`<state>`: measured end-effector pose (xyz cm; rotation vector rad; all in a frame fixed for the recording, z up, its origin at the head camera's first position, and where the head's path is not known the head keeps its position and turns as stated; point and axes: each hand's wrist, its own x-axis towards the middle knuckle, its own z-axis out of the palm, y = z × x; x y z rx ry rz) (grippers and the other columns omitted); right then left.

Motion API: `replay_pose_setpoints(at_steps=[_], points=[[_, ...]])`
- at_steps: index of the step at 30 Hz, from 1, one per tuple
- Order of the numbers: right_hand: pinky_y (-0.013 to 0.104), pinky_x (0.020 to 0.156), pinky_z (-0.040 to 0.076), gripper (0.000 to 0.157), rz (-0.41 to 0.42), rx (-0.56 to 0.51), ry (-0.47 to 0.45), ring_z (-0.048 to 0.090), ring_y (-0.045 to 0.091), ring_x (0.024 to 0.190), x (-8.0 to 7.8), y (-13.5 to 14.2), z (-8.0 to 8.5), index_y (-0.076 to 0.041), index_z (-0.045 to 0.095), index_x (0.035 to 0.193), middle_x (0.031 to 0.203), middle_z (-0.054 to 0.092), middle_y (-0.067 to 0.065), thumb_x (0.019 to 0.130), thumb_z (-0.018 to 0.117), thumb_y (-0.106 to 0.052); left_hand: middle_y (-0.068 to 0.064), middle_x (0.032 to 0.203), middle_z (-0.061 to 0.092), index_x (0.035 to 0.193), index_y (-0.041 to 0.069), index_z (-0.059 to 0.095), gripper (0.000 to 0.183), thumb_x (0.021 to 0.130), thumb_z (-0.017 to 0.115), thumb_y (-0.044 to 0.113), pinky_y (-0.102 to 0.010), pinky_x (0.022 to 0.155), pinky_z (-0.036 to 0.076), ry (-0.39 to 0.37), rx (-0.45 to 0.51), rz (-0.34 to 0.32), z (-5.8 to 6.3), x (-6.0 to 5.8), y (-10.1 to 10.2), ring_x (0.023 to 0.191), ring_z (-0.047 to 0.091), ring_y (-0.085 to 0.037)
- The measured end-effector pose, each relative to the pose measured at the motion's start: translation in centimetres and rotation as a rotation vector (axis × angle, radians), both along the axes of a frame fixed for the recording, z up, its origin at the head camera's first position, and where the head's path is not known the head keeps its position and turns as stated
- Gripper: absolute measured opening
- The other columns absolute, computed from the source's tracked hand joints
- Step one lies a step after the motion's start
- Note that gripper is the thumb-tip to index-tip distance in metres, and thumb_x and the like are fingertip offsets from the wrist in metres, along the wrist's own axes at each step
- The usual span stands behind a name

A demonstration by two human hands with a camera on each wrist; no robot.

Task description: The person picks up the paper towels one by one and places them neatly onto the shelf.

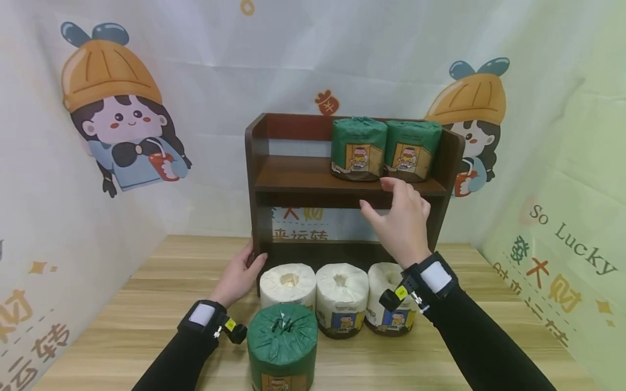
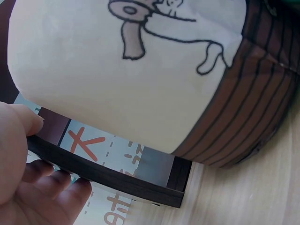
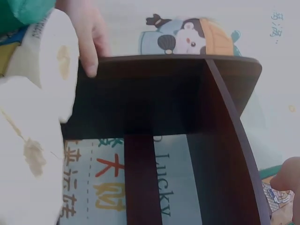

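Observation:
My left hand grips the left side panel of a dark brown two-tier wooden shelf; in the left wrist view the thumb lies on one face and the fingers on the other. My right hand is held before the upper board, thumb and fingers spread apart with nothing between them. Just beyond its fingertips, two green-wrapped toilet paper rolls stand side by side on the upper board, a left one and a right one. A third green roll stands on the table, nearest the camera.
Three white-wrapped rolls stand in a row before the shelf: left, middle and right, the last partly behind the right wrist camera. The wooden table meets a printed cloth backdrop behind and at both sides.

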<state>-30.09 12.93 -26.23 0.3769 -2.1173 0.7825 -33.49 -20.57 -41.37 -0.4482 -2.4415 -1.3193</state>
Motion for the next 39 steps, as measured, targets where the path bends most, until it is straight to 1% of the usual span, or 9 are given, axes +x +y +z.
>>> replay_pose_setpoints(at_steps=[5, 10, 13, 21, 28, 31, 34, 37, 39], points=[[0.059, 0.098, 0.028, 0.057, 0.054, 0.002, -0.006, 0.049, 0.026, 0.113, 1.1, 0.0, -1.3, -0.002, 0.056, 0.127, 0.123, 0.059, 0.011, 0.085, 0.08, -0.031, -0.017, 0.139, 0.05, 0.154, 0.018, 0.033, 0.054, 0.105, 0.052, 0.03, -0.053, 0.096, 0.046, -0.005, 0.0, 0.002, -0.1, 0.1, 0.0, 0.12, 0.05, -0.028], [0.053, 0.094, 0.041, 0.061, 0.161, -0.01, -0.069, 0.047, 0.024, 0.115, 2.6, -0.1, -2.7, -0.003, 0.054, 0.132, 0.126, 0.056, 0.01, 0.085, 0.08, -0.03, -0.018, 0.14, 0.05, 0.154, 0.02, 0.033, 0.053, 0.106, 0.052, 0.028, -0.053, 0.097, 0.046, 0.0, 0.0, -0.001, 0.0, 0.0, 0.0, 0.12, 0.049, -0.028], [0.051, 0.093, 0.046, 0.062, 0.214, -0.007, -0.102, 0.047, 0.023, 0.116, 3.5, -0.2, -3.6, -0.003, 0.052, 0.134, 0.129, 0.054, 0.009, 0.085, 0.08, -0.031, -0.018, 0.139, 0.05, 0.154, 0.019, 0.034, 0.052, 0.106, 0.052, 0.028, -0.053, 0.096, 0.046, 0.004, -0.003, -0.001, 0.0, 0.0, 0.0, 0.12, 0.05, -0.028], [0.049, 0.094, 0.046, 0.067, 0.352, -0.02, -0.207, 0.046, 0.017, 0.117, 5.8, -1.4, -5.9, -0.008, 0.048, 0.138, 0.133, 0.051, 0.004, 0.087, 0.077, -0.039, -0.017, 0.14, 0.049, 0.154, 0.018, 0.033, 0.053, 0.105, 0.052, 0.029, -0.052, 0.097, 0.046, 0.001, 0.0, -0.005, -0.1, -0.1, 0.0, 0.121, 0.049, -0.028], [0.049, 0.092, 0.048, 0.064, 0.489, -0.038, -0.3, 0.047, 0.014, 0.117, 7.5, -3.1, -8.0, -0.013, 0.049, 0.138, 0.132, 0.051, -0.002, 0.087, 0.076, -0.042, -0.015, 0.141, 0.049, 0.155, 0.02, 0.032, 0.055, 0.105, 0.052, 0.032, -0.053, 0.098, 0.045, -0.017, 0.003, 0.001, -0.1, 0.1, 0.0, 0.121, 0.049, -0.028], [0.049, 0.091, 0.049, 0.063, 0.568, -0.052, -0.357, 0.049, 0.014, 0.116, 8.0, -3.7, -9.1, -0.015, 0.048, 0.138, 0.132, 0.051, -0.004, 0.087, 0.076, -0.039, -0.015, 0.142, 0.048, 0.155, 0.021, 0.031, 0.055, 0.105, 0.051, 0.033, -0.053, 0.098, 0.045, -0.016, 0.004, -0.006, -0.2, 0.0, 0.0, 0.121, 0.048, -0.028], [0.049, 0.092, 0.049, 0.067, 0.644, -0.066, -0.447, 0.05, 0.016, 0.116, 8.5, -4.2, -10.2, -0.015, 0.044, 0.14, 0.133, 0.051, 0.0, 0.086, 0.078, -0.037, -0.017, 0.143, 0.046, 0.155, 0.02, 0.03, 0.056, 0.106, 0.051, 0.033, -0.053, 0.099, 0.044, -0.005, 0.002, -0.011, -0.3, -0.2, 0.0, 0.122, 0.047, -0.028], [0.051, 0.094, 0.048, 0.079, 0.684, -0.065, -0.56, 0.049, 0.02, 0.117, 9.2, -4.7, -11.3, -0.014, 0.038, 0.144, 0.135, 0.049, 0.004, 0.083, 0.08, -0.041, -0.017, 0.144, 0.044, 0.156, 0.02, 0.029, 0.056, 0.106, 0.051, 0.033, -0.052, 0.099, 0.044, 0.005, 0.0, -0.008, -0.4, -0.4, -0.1, 0.123, 0.047, -0.028], [0.051, 0.096, 0.046, 0.089, 0.691, -0.051, -0.604, 0.049, 0.02, 0.118, 9.5, -5.1, -12.1, -0.013, 0.033, 0.147, 0.136, 0.047, 0.005, 0.08, 0.082, -0.046, -0.017, 0.145, 0.044, 0.156, 0.021, 0.028, 0.056, 0.105, 0.051, 0.033, -0.052, 0.1, 0.043, 0.006, -0.001, -0.007, -0.4, -0.4, -0.1, 0.123, 0.047, -0.028]])
